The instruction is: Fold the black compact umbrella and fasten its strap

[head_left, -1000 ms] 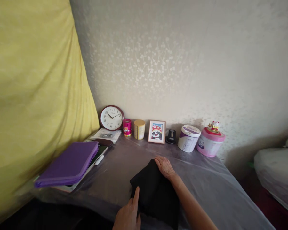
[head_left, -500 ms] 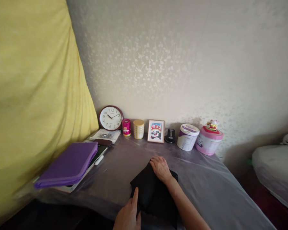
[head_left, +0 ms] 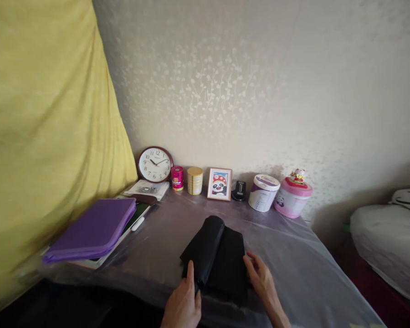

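A folded black cloth (head_left: pixel 216 257) lies on the grey plastic-covered table (head_left: pixel 294 259), its left part doubled over into a thick fold. My left hand (head_left: pixel 183 303) rests at the cloth's near left corner, index finger stretched along the fold and thumb against the edge. My right hand (head_left: pixel 261 278) touches the cloth's right edge with fingers loosely spread and nothing in them.
Along the wall stand a round clock (head_left: pixel 155 164), a pink tin (head_left: pixel 176 177), a yellow tin (head_left: pixel 194 180), a framed panda picture (head_left: pixel 219 184), a small black device (head_left: pixel 239 190), a white tub (head_left: pixel 263 192) and a pink tub (head_left: pixel 293 199). A purple case (head_left: pixel 92 230) lies at left beside a yellow curtain (head_left: pixel 44 127).
My right hand has drawn back from the cloth's far end to its right edge, nearer me. The cloth's left part now lies folded over. My left hand has stayed put.
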{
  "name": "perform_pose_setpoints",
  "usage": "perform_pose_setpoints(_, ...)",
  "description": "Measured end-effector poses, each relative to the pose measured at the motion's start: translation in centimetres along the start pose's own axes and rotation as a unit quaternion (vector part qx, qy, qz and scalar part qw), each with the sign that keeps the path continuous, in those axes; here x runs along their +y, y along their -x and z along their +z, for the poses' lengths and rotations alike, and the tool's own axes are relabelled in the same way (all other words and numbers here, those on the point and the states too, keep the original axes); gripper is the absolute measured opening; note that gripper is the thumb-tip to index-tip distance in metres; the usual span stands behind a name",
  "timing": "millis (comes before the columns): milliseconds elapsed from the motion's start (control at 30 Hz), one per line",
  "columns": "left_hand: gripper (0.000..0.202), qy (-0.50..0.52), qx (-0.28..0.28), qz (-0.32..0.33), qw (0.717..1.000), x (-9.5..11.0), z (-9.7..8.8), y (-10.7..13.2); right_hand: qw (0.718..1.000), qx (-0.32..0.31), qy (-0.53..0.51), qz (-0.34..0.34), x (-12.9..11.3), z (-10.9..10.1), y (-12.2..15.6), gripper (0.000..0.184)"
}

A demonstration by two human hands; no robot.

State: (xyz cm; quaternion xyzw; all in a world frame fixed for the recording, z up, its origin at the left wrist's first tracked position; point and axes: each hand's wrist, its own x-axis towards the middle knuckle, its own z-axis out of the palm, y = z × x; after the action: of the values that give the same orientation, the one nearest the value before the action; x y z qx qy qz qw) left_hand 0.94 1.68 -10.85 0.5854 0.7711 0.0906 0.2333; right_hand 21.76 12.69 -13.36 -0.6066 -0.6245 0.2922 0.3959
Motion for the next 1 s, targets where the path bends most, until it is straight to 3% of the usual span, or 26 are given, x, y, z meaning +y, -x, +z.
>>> perform_pose_setpoints(200,0.064,0.009,0.005,-0.003,1.0,-0.3,-0.3,0.0,1.0,0.002,0.007,-0.011,-1.6,0.6,1.8,0.043)
perform_pose_setpoints(467,0.064,0.021,0.007,-0.004,1.0,-0.4,-0.5,-0.2,0.997,-0.035,-0.052,-0.048,-4.5,2.1,1.8,0.038)
perform_pose_setpoints(733,0.063,0.005,0.021,0.007,1.0,-0.7,0.2,-0.4,0.984,-0.095,-0.117,-0.098,-9.5,5.9,0.0,0.037)
perform_pose_setpoints(1000,0.065,-0.014,0.013,0.012,1.0,-0.7,0.5,-0.7,0.99,-0.12,-0.007,-0.079,-10.3,10.3,-1.2,0.05)
